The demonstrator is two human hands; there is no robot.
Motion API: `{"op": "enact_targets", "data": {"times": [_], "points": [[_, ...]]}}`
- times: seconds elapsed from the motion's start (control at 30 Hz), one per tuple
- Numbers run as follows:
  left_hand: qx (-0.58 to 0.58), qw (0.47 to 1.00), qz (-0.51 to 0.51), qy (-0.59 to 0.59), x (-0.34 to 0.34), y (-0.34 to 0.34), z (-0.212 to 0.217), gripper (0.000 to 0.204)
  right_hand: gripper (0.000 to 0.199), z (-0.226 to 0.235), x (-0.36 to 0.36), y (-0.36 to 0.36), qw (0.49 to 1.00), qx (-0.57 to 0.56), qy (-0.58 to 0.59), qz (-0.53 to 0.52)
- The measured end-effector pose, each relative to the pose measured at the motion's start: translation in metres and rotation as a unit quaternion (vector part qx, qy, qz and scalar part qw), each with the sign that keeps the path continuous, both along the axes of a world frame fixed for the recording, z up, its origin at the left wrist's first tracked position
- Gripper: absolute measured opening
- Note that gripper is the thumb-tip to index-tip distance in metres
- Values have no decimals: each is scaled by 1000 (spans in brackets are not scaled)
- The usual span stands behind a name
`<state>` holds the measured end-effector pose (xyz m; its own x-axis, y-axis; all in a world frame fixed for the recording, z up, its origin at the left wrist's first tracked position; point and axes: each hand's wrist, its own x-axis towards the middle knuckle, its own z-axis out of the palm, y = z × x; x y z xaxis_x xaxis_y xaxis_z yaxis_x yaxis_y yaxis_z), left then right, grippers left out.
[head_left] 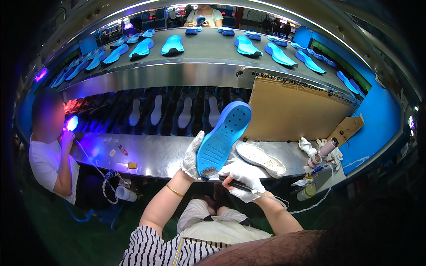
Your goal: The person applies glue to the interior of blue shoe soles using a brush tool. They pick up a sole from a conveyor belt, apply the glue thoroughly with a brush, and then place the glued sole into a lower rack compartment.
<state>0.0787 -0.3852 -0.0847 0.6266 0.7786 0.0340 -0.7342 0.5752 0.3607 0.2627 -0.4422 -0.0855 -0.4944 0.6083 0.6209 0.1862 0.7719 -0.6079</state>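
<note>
My left hand (194,155), in a white glove, is closed on the left edge of a blue shoe sole (224,137), which it holds up at a tilt. Grooves and small holes mark the face turned to me. My right hand (243,179), also gloved, grips the black handle of a brush (230,181) with a thin tube or cord trailing from it. The brush's bristles (209,171) lie against the lower end of the sole. Just right of the blue sole, a white sole (262,159) rests on the metal ledge (155,155).
Blue soles (172,45) line a conveyor belt (199,46). Below stand dark racks with pale sole shapes (156,110). A cardboard sheet (293,108) leans at right, near pinkish cups (328,147) and a jar (306,192). A co-worker (53,164) sits at left holding something glowing.
</note>
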Motion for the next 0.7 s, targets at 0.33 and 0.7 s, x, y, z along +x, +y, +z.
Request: {"op": "enact_targets", "data": {"times": [0.33, 0.7], "points": [[13, 980, -83, 182, -2, 15, -12, 51, 11, 0, 18, 12, 937, -342, -26, 64], [41, 938, -137, 315, -3, 17, -19, 44, 10, 2, 27, 16, 963, -251, -72, 65]]}}
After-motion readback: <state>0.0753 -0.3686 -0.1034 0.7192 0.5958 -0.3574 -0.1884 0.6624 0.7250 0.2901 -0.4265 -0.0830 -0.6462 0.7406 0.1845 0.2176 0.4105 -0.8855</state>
